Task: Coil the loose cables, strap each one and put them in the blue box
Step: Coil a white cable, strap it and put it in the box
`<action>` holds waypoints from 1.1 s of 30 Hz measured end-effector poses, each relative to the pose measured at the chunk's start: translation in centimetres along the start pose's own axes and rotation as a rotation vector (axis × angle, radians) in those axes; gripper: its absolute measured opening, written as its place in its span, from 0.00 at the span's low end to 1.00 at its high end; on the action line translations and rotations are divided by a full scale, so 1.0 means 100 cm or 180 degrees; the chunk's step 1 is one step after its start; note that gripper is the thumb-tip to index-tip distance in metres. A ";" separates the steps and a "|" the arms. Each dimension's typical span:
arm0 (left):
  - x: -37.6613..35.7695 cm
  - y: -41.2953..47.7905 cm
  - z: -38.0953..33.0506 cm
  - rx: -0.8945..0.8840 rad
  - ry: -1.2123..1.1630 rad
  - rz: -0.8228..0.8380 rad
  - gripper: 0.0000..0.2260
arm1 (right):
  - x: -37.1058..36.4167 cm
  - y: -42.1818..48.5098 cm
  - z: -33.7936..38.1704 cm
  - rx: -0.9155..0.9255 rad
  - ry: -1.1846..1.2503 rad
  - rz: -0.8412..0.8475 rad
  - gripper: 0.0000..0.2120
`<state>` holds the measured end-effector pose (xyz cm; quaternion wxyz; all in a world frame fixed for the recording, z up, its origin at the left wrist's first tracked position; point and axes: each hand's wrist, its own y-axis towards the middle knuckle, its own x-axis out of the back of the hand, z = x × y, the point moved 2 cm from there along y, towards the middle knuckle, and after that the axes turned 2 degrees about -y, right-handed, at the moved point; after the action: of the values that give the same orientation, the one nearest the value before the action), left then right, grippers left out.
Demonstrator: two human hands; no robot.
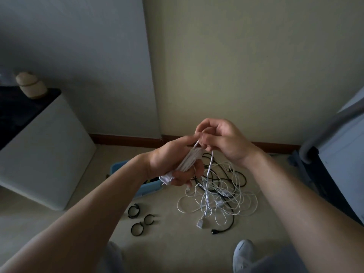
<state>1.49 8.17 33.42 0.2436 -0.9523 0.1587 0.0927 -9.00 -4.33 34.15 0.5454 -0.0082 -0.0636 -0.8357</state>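
Note:
My left hand (173, 162) grips a half-wound coil of white cable (190, 160), held up above the floor. My right hand (220, 138) pinches the free strand of that same cable just above the coil. The strand runs down from my fingers into a tangled pile of white and black cables (220, 196) on the floor. The blue box (146, 186) sits on the floor behind my left forearm, mostly hidden by it. Three black straps (137, 217) lie curled on the floor left of the pile.
A white cabinet (45, 154) with a dark top and a beige jar (29, 84) stands at the left. Grey-blue furniture (334, 144) fills the right edge. My shoe (243, 253) is at the bottom, near the pile. A wall with a brown skirting board is behind.

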 end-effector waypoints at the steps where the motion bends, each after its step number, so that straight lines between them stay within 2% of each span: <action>1: -0.001 -0.001 0.000 -0.0017 0.0125 -0.0060 0.37 | 0.001 0.000 -0.002 -0.0037 -0.0015 -0.0029 0.04; 4: 0.000 -0.004 -0.002 -0.0222 0.0202 -0.0180 0.28 | 0.001 0.001 -0.014 -0.0209 0.0041 -0.0106 0.05; 8: 0.012 -0.010 -0.005 -0.0732 -0.0354 -0.0167 0.24 | 0.001 0.003 -0.028 -0.0525 0.0149 -0.0054 0.11; 14: 0.029 -0.016 -0.008 -0.1420 -0.1007 -0.0286 0.23 | -0.011 -0.003 -0.041 -0.1026 -0.0984 0.0311 0.20; 18: 0.039 -0.027 -0.013 -0.1967 -0.1716 -0.0924 0.21 | -0.021 -0.009 -0.043 -0.1573 -0.1481 0.0652 0.19; 21: 0.045 -0.035 -0.015 -0.2328 -0.2308 -0.1405 0.23 | -0.023 -0.011 -0.045 -0.1810 -0.1468 0.0783 0.14; 23: 0.050 -0.039 -0.014 -0.2488 -0.2522 -0.1617 0.26 | -0.024 -0.011 -0.045 -0.1747 -0.1366 0.0782 0.11; 27: 0.059 -0.041 -0.013 -0.2520 -0.2389 -0.1890 0.32 | -0.032 -0.008 -0.035 -0.1339 -0.0994 0.0763 0.10; 30: 0.059 -0.038 -0.012 -0.2250 -0.1990 -0.2136 0.33 | -0.033 -0.008 -0.020 -0.1053 -0.0793 0.0609 0.07; 33: 0.057 -0.036 -0.010 -0.1947 -0.1650 -0.2183 0.34 | -0.024 -0.006 -0.006 -0.0797 -0.0717 0.0415 0.12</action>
<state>8.13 9.21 34.39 0.0023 -0.9229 -0.2619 0.2822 -8.58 -1.96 33.24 0.5826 -0.1738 -0.0191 -0.7938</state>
